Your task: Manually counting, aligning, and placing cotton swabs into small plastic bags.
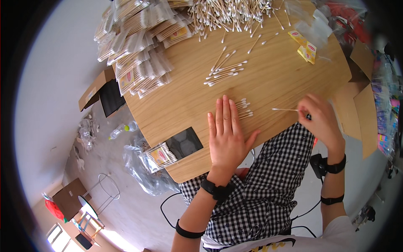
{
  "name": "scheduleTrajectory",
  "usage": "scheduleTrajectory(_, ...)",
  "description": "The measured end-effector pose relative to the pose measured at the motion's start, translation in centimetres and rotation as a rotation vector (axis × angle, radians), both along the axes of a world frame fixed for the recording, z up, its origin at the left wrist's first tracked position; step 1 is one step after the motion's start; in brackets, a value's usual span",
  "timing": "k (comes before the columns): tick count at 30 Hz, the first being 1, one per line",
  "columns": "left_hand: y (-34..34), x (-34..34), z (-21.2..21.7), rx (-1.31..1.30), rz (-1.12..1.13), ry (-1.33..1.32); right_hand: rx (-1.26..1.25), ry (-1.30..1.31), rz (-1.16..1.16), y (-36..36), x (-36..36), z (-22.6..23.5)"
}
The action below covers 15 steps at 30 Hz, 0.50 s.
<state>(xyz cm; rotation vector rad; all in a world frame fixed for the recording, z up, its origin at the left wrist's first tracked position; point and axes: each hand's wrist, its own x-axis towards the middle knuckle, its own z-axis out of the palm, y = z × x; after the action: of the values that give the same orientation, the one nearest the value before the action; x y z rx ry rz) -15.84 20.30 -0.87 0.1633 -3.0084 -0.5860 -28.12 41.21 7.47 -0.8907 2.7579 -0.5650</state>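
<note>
Above the table [176, 101], right hand [317, 120] pinches lone swab [285, 109], long axis aimed left toward grouped swabs [245, 114] partly under flattened left hand [228, 140]

Black slab [191, 140] lay flat on the table [180, 98], near its lower left edge. Cardboard box [93, 89] with a black panel [111, 98] stood just beyond that edge. Two clear bottles [117, 131] lay on the grey floor [134, 214], crumpled plastic [87, 133] near them. Big clear bag [147, 178] showed beside the table edge. Farther off: round metal stool frame [100, 181], brown board [72, 195], red item [53, 208], chair [85, 222], bright window [57, 237]. Right side: open box [364, 107], colourful packs [384, 94] beside it; red heap [348, 14] above, blurred.
</note>
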Motion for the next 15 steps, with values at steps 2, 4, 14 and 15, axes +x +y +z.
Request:
scheduleTrajectory(2,-0.5,0.6,-0.2,0.021,0.005,0.032,0.127,0.075,-0.097,4.9,0.7,0.9)
scheduleTrajectory(4,-0.6,1.1,-0.7,0.062,0.001,0.069,0.260,0.027,-0.304,10.2,1.8,1.4)
scheduleTrajectory(14,-1.5,2.5,1.8,1.242,0.619,0.567,-0.887,-0.164,-0.468,3.1,4.1,-5.2)
scheduleTrajectory(15,-1.6,2.2,1.7,1.315,0.612,0.588,-1.012,-0.275,-0.397,-0.3,4.0,-6.2)
